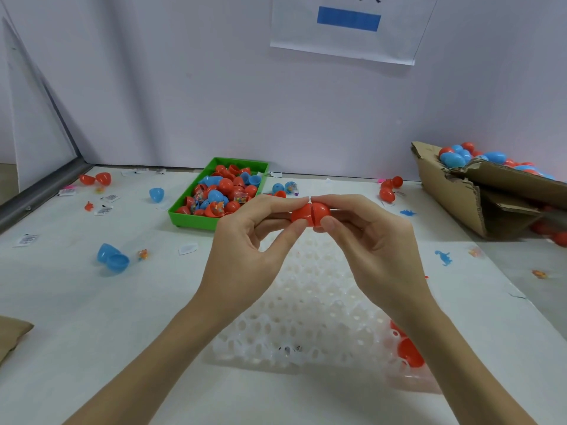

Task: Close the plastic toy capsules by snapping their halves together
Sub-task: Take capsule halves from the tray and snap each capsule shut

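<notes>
Beneath my wrists lies the white honeycomb tray (294, 326). Above it, my left hand (245, 250) and right hand (377, 250) each pinch one half of a red capsule (310, 213), a thin seam showing between them. I should keep the rims square and press evenly until they click.

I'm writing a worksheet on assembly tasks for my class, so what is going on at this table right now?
A person is closing a red capsule, with the left hand pinching one half and the right hand pinching the other. The halves meet, but a dark seam still shows between them, so it does not look fully snapped yet. Behind the hands a green tray holds loose red and blue halves. A cardboard box at the right holds more capsules, and a white perforated tray lies under the hands.
</notes>
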Demonstrator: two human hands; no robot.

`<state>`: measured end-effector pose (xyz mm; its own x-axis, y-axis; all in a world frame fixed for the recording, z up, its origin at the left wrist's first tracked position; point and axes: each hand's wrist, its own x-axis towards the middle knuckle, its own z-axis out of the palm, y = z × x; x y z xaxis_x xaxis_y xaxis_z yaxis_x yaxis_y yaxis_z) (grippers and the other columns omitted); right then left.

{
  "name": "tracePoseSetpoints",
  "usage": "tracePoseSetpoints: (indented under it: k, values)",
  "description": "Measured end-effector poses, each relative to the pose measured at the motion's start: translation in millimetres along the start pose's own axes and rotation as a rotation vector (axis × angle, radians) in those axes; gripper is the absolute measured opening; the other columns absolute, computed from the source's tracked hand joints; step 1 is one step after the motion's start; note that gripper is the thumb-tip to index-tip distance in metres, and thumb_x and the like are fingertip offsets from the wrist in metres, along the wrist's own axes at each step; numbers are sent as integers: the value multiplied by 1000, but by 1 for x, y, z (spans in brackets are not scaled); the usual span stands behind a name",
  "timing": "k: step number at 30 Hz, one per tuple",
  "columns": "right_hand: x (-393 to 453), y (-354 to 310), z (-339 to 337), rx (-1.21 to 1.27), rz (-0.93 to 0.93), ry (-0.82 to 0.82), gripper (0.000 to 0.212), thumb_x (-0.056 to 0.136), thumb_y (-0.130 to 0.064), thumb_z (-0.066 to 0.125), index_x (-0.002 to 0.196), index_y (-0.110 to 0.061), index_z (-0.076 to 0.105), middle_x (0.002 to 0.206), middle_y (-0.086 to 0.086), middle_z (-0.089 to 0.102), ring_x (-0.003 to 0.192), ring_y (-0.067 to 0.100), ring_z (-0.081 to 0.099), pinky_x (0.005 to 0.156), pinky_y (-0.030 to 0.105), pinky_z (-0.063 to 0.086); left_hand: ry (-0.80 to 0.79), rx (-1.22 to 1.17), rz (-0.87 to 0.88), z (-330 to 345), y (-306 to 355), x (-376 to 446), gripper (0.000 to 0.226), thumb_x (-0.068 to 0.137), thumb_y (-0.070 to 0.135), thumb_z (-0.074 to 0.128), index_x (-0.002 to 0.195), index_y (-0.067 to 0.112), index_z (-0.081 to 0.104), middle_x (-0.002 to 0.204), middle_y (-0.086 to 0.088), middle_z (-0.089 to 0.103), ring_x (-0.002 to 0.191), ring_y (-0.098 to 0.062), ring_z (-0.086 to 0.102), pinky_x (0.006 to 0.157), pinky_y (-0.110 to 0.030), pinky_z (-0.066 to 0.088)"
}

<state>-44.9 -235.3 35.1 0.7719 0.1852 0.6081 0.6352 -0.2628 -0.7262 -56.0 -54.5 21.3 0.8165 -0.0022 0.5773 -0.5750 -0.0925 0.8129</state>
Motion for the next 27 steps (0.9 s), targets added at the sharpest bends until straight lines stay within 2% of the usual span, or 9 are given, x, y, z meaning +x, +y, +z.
tracePoseSetpoints:
  k: [6,13,17,21,27]
  values:
    - [0,-1,1,-12,11,-3,28,93,-9,70,120,-17,68,108,-6,73,100,6,72,88,13,54,-15,21,22,0,2,-1,30,89,5,77,119,8,74,113,-4,75,107,-22,73,92,-22,58]
    - [0,0,-1,-6,-2,-8,28,94,-8,69,122,-8,69,110,-1,74,101,9,73,89,15,55,18,-56,-66,2,4,-1,30,89,1,77,119,8,76,111,-1,78,104,-14,75,90,-17,56]
    - [-1,-2,0,-2,-17,1,27,94,-5,68,121,-8,68,110,-1,73,101,6,72,89,14,54,39,-69,-76,4,6,-2,28,90,3,77,117,12,77,109,1,79,103,-15,75,89,-17,56]
    - [-2,-2,3,33,-19,16,26,95,-3,68,121,-4,69,111,5,73,103,16,72,91,20,56,56,-127,-118,4,7,-2,27,90,4,78,114,17,78,106,2,80,101,-17,76,88,-20,58]
    - [-2,-1,2,24,-15,12,25,93,-6,71,118,-3,70,109,6,73,103,19,72,90,23,57,27,-167,-144,1,6,-1,30,91,3,76,119,14,77,113,1,79,107,-16,75,93,-21,57]
